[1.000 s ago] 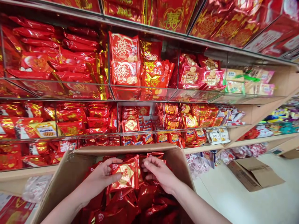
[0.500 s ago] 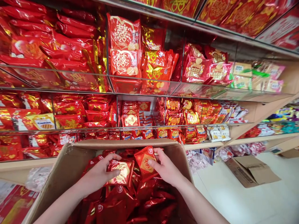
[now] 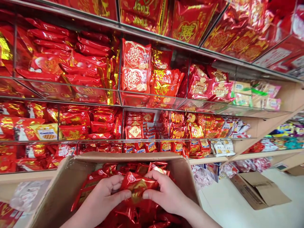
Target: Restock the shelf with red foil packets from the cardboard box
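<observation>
An open cardboard box (image 3: pixel 71 177) full of shiny red foil snack packets stands right in front of me. Over its middle, my left hand (image 3: pixel 104 198) and my right hand (image 3: pixel 166 194) press together on a small stack of red packets (image 3: pixel 139 185) with gold print. Both thumbs lie on the top packet and the fingers curl under the stack. More loose packets fill the box below and behind my hands.
Glass shelves (image 3: pixel 152 101) with dividers rise behind the box, packed with red and gold snack bags. Pale packets (image 3: pixel 254 91) sit at the right end. A flattened cardboard box (image 3: pixel 258 190) lies on the light floor to the right.
Earlier each hand held a separate red packet, a little apart. Now the hands have come together and hold the packets as one stack. The view has tilted slightly.
</observation>
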A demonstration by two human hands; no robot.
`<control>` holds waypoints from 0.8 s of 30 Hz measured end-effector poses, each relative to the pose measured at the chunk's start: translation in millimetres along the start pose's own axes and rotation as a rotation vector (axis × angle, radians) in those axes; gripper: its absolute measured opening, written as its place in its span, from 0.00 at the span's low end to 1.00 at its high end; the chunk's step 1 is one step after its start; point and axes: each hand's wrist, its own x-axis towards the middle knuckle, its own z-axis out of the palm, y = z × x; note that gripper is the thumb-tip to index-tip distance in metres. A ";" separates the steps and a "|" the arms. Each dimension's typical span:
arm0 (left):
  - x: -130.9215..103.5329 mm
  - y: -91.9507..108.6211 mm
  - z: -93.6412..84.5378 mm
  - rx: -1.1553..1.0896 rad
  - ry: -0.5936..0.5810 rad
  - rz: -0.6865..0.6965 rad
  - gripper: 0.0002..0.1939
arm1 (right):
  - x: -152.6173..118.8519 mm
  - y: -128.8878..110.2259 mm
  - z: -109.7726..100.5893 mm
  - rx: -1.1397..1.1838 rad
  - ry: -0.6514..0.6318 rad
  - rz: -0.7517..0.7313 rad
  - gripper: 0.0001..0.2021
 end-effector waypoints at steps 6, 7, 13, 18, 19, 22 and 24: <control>2.4 4.0 -6.2 -0.104 0.151 0.016 0.06 | 7.5 -36.3 -15.5 -0.285 0.059 -0.076 0.10; 2.1 4.7 -7.6 -0.091 0.163 0.015 0.06 | 9.6 -43.0 -19.3 -0.304 0.051 -0.093 0.10; -1.1 -0.1 -19.8 0.260 0.216 0.035 0.12 | 43.8 -75.8 -56.4 -0.498 0.312 -0.236 0.13; 0.8 -5.2 -15.5 0.381 0.114 0.028 0.10 | 119.4 -75.8 -80.4 -0.978 0.615 -0.033 0.13; 1.2 -5.4 -13.5 0.396 0.100 0.020 0.10 | 137.4 -72.2 -83.3 -1.007 0.607 0.008 0.14; 1.2 -4.8 -9.1 0.438 0.067 -0.002 0.09 | 187.8 -59.5 -92.0 -1.012 0.576 0.110 0.14; 0.4 -4.3 -8.6 0.466 0.049 -0.020 0.09 | 214.4 -52.7 -98.1 -1.010 0.557 0.173 0.11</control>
